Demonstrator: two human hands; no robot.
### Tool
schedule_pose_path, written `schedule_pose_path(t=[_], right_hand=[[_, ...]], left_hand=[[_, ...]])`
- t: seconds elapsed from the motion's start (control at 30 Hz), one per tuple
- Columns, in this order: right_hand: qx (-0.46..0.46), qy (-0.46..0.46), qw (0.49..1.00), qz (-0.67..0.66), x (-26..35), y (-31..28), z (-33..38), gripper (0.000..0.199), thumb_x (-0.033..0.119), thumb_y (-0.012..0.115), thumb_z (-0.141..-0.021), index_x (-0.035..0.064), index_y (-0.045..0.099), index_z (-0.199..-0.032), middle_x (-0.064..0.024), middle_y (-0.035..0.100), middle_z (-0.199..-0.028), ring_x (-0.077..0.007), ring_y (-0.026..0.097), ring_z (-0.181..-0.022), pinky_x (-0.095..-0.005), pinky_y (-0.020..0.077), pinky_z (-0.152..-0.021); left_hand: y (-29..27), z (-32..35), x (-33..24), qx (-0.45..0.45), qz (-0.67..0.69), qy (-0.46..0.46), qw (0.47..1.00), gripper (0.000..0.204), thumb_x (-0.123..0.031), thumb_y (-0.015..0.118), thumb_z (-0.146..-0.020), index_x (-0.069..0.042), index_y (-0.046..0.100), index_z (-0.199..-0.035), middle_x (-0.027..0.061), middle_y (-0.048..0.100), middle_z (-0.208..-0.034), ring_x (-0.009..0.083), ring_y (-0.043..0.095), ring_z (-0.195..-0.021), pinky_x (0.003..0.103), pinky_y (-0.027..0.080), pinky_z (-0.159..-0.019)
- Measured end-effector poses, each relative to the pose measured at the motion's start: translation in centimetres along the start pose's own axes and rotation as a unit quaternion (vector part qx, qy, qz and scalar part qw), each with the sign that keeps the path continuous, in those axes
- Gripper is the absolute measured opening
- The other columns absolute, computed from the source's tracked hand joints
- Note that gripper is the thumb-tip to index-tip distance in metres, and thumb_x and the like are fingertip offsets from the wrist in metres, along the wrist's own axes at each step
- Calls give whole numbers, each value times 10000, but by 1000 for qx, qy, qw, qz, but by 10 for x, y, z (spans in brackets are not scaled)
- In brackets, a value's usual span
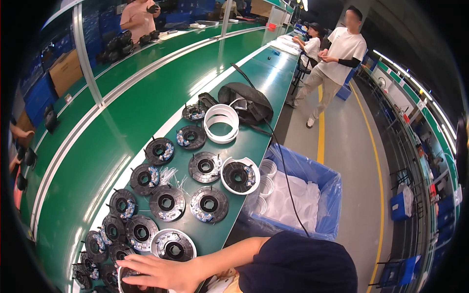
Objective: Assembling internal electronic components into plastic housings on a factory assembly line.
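Observation:
My right hand (pixel 163 273) reaches in from the lower right with its fingers stretched out and apart. It lies over a round black part with a white rim (pixel 121 281) at the lower edge, which it mostly covers. Just beyond it sits another black disc in a white ring (pixel 173 244). Several black discs with blue circuit boards, such as one disc (pixel 209 204) and another disc (pixel 167 202), spread along the green bench (pixel 205 239). One more disc (pixel 238 177) sits inside a white ring near the bench edge. My left hand is out of view.
Stacked white rings (pixel 221 122) stand before a black bag (pixel 246 100). Thin clear strips (pixel 171 178) lie among the discs. A cable (pixel 288 180) hangs over a lined blue bin (pixel 325 195) of white rings. A person (pixel 344 53) stands in the aisle; others sit or work farther off.

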State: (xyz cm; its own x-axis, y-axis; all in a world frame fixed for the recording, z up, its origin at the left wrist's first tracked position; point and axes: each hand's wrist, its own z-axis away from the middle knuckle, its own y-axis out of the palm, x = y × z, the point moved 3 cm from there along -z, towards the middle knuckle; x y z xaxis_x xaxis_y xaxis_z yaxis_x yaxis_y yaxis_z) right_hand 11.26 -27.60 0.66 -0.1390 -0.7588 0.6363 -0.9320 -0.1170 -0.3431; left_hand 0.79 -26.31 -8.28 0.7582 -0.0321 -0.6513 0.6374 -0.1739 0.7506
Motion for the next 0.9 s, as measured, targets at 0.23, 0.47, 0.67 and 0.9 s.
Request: schedule_pose_path(t=[0.23,0.47,0.67,0.9], right_hand=[[18,37,993,109,-7,28,16,1175,280,748,-361,15,109,-1312,-263,52,-1349,-457,125,-1218,-540,227,-904],[61,13,996,63,-19,20,1,1078,497,697,-510,-19,177,-1301,-262,174,-1328,-450,230,-1193,-499,242,-937],[187,63,978,64,-21,16,-16,1074,329,785,-398,0,247,-1268,-204,230,-1302,-394,253,-1175,-461,234,-965],[179,93,975,97,-15,17,-13,1045,352,777,-440,-4,238,-1262,-195,253,-1282,-385,254,-1172,-459,257,-955]], left_hand=[[25,-18,-4,66,109,-44,991,685,-516,375,-813,5,304,-1252,163,374,-1258,288,376,-1131,429,302,-955],[0,17,-43,-101,99,-25,990,876,-718,206,-733,-34,314,-1269,123,350,-1290,306,364,-1149,424,300,-949],[-20,12,-41,111,238,-43,964,916,-729,209,-727,-8,258,-1289,144,333,-1300,268,365,-1172,409,292,-983],[-17,22,-44,25,29,-98,994,950,-713,389,-686,-17,207,-1305,145,291,-1318,253,335,-1193,385,305,-981]])
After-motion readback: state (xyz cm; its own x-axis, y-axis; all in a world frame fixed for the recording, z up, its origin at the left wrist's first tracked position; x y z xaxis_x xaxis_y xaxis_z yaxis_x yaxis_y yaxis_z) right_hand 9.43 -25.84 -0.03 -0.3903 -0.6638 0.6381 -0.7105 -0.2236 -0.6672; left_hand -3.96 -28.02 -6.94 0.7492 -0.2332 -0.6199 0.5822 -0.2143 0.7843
